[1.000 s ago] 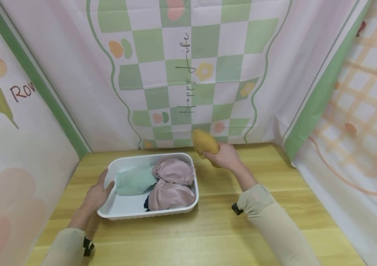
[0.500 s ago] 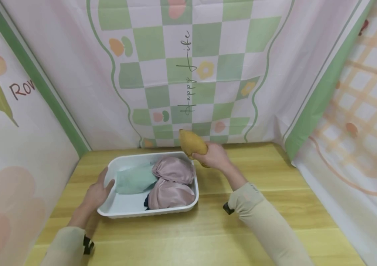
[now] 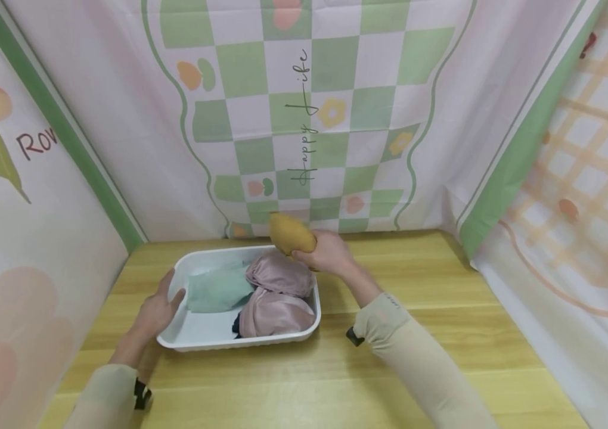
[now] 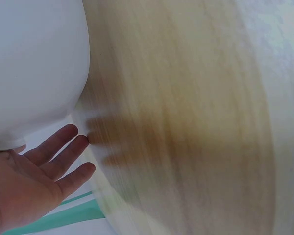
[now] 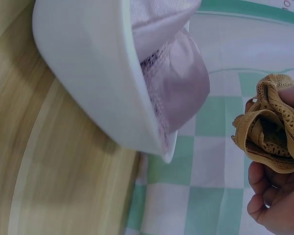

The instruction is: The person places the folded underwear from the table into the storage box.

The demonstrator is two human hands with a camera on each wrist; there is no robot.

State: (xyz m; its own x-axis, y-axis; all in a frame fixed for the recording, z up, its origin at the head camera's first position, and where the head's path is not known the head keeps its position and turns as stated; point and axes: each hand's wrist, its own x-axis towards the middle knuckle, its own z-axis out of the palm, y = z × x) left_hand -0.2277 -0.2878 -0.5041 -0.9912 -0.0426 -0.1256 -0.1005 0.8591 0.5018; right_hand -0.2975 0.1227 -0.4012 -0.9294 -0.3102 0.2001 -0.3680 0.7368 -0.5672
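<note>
My right hand [image 3: 331, 253] grips a folded mustard-yellow bra [image 3: 290, 233], held above the far right part of a white tray [image 3: 197, 339]. The right wrist view shows the lace-edged band of this yellow bra [image 5: 272, 132] rolled up between thumb and fingers. My left hand [image 3: 155, 313] holds the tray's left end, thumb over the rim and fingers outside. In the left wrist view the left hand [image 4: 39, 181] has three fingers fairly straight beside the tray wall [image 4: 39, 63]. Inside the tray lie a folded pink satin bra [image 3: 279, 313] and a pale green folded garment [image 3: 218, 290].
The tray stands on a wood-grain table [image 3: 336, 381]. A curtain [image 3: 331, 161] with green and white checks hangs at the table's far edge. Printed cloths flank both sides. A dark bit of fabric [image 3: 236, 326] shows beside the pink bra.
My right hand has moved left with the yellow bra, from the table right of the tray to over its far right part. The left hand and the tray have stayed put.
</note>
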